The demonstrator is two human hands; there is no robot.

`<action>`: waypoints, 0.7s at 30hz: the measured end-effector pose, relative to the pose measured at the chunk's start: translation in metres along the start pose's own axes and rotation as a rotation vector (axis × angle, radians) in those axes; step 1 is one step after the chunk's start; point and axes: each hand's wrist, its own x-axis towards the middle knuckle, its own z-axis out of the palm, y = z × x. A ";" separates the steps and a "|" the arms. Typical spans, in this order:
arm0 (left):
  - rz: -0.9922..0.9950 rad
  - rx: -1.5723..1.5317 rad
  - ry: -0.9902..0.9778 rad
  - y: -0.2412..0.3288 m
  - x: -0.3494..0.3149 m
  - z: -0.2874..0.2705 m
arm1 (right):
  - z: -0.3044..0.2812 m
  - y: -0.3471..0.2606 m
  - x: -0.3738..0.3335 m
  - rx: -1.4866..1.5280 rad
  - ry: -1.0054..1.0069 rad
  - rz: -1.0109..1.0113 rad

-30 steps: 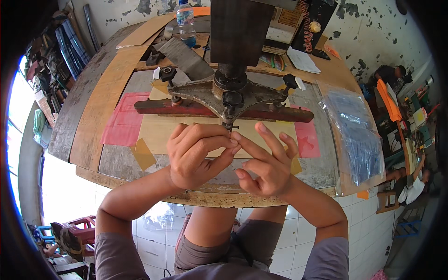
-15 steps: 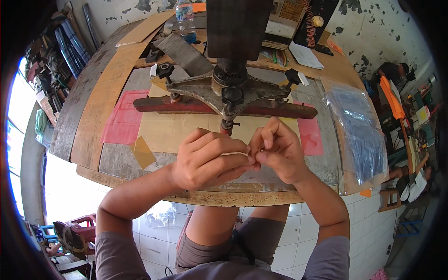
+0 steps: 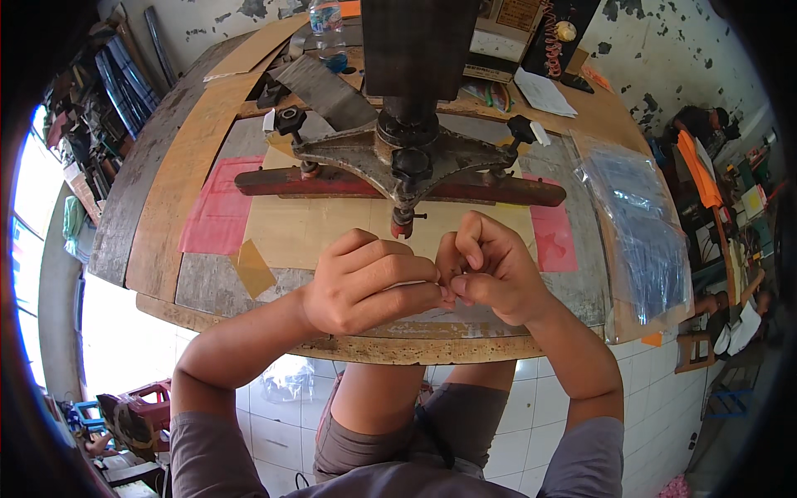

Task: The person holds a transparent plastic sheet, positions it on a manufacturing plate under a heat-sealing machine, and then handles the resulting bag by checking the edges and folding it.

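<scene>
My left hand (image 3: pixel 369 284) and my right hand (image 3: pixel 491 270) meet fingertip to fingertip over the near part of the worktable. Both are closed in a pinch, and whatever lies between the fingertips is hidden or too small to make out. Just beyond them stands a dark metal press head (image 3: pixel 407 153) with black knobs on its arms. Across its underside runs a long red bar (image 3: pixel 332 184). Beneath it lies a cream sheet (image 3: pixel 290 232), flanked by a pink sheet (image 3: pixel 217 207) at left and another pink piece (image 3: pixel 554 232) at right.
Clear plastic sleeves (image 3: pixel 635 232) lie in a stack at the table's right. A bottle with blue liquid (image 3: pixel 329 37) stands at the back, near a grey metal plate (image 3: pixel 325 90). White paper (image 3: pixel 544 91) rests at the back right. Another person (image 3: pixel 701 124) is at far right.
My hands stay pinched together and shift only very slightly, with the right fingers a little re-curled. The press and sheets stay in place; the view has moved a touch.
</scene>
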 end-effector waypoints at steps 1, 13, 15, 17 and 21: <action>0.009 0.006 -0.010 0.000 0.000 0.000 | 0.000 0.000 0.000 0.016 -0.004 0.008; 0.061 0.073 -0.114 -0.001 0.000 -0.003 | 0.000 -0.004 0.000 -0.016 -0.007 0.137; 0.063 0.070 -0.120 -0.001 0.000 -0.003 | 0.000 -0.003 0.000 -0.015 -0.011 0.139; 0.060 0.071 -0.115 0.000 -0.001 -0.003 | 0.000 -0.003 0.000 -0.014 -0.018 0.142; 0.065 0.069 -0.114 -0.001 -0.001 -0.003 | -0.001 -0.002 0.000 0.003 -0.022 0.144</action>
